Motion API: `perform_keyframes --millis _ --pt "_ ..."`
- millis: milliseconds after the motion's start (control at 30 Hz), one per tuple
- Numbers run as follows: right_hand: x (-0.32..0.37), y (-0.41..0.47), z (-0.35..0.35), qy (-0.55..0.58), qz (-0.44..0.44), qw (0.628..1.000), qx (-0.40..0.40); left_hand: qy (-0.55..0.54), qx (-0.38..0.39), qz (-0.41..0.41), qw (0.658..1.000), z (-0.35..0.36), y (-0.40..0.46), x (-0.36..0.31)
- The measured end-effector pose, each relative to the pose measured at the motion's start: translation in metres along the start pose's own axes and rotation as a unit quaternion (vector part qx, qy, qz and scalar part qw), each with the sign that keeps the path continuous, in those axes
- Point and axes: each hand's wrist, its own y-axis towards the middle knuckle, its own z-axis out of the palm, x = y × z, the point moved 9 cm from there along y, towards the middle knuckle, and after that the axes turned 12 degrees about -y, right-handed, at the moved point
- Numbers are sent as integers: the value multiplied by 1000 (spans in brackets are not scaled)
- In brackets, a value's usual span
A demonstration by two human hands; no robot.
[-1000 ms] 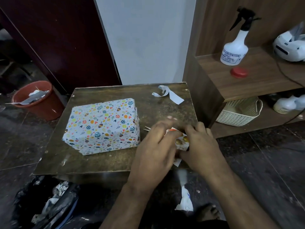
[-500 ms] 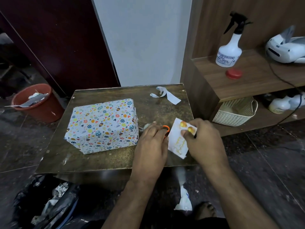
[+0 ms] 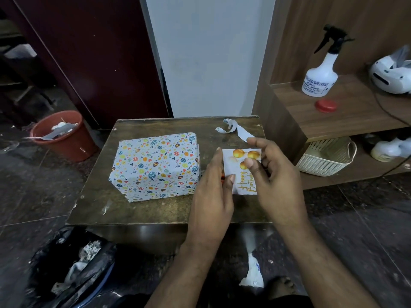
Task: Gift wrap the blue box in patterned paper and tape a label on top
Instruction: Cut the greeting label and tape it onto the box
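The box [image 3: 155,166], fully covered in white paper printed with coloured dots and hearts, sits on the dark table [image 3: 142,210], left of the table's middle, its long side running roughly left to right. No label is on its top.

Right of the box, above the table's right part, both hands hold the label [image 3: 236,172], a small white card with gold balloons at its top and gold "Happy Birth..." script running up its length. The right hand [image 3: 275,174] pinches the card: its thumb lies across the front near the balloons, and its other fingers curl behind the card's right edge. The left hand [image 3: 211,194] is at the card's left edge, fingers close together and nearly straight, the index tip up at the top left corner and the thumb tip touching the front lower down; whether it truly grips the card I cannot tell. A bit of orange shows between the left hand and the card, too hidden to name.

Behind the label, at the table's far right corner, lies a curled paper strip [image 3: 233,130]. Left of the table, on the floor, stands a red bucket [image 3: 64,138] with scraps in it. Right of the table, a wooden shelf [image 3: 355,112] carries a white spray bottle [image 3: 320,76] and a red cap [image 3: 326,106], with a cream basket [image 3: 327,158] on the level below.
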Motion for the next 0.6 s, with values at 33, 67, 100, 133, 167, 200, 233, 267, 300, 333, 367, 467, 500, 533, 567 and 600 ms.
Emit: perform_keyframes --millis 33,67,100,133,167,200,233,267,300,333,367,467,500,533,567,600 --pt "-2 0 2 -6 4 1000 3 -11 -12 -5 1000 -3 0 0" --pt "-3 0 4 -14 6 1000 4 -22 -21 -8 1000 -5 0 0" --pt "-4 0 5 -19 7 1000 6 -33 -26 -9 999 -6 0 -1" --pt "-6 1 5 -22 11 1000 7 -47 -29 -6 998 -7 0 -2" --pt "-9 1 5 -25 17 1000 6 -61 -31 -2 998 -7 0 -3" --pt "-13 1 5 -32 27 999 4 -71 -34 2 997 -7 1 -3" --pt "-17 2 4 -45 39 998 0 -75 -36 6 997 -7 2 -3" --pt "-23 3 4 -59 52 997 1 -75 -37 8 997 -7 3 -4" --pt "-28 3 5 -69 64 995 14 -75 -35 9 997 -7 3 -4" --pt "-32 3 10 -73 74 994 41 -77 -32 9 996 -7 3 -4" --pt "-34 1 17 -78 78 991 82 -82 -28 8 996 -6 3 -4" --pt "-34 -6 36 -134 45 972 187 -118 -27 0 993 -6 3 -2" --pt "-34 -7 39 -143 36 968 203 -136 -29 -6 990 -6 4 -1" --pt "-33 -8 41 -132 36 967 215 -155 -28 -13 987 -6 5 1" --pt "-33 -10 43 -97 47 967 229 -176 -25 -18 984 -5 5 1" --pt "-32 -12 46 -42 69 966 244 -198 -21 -22 980 -5 6 2"
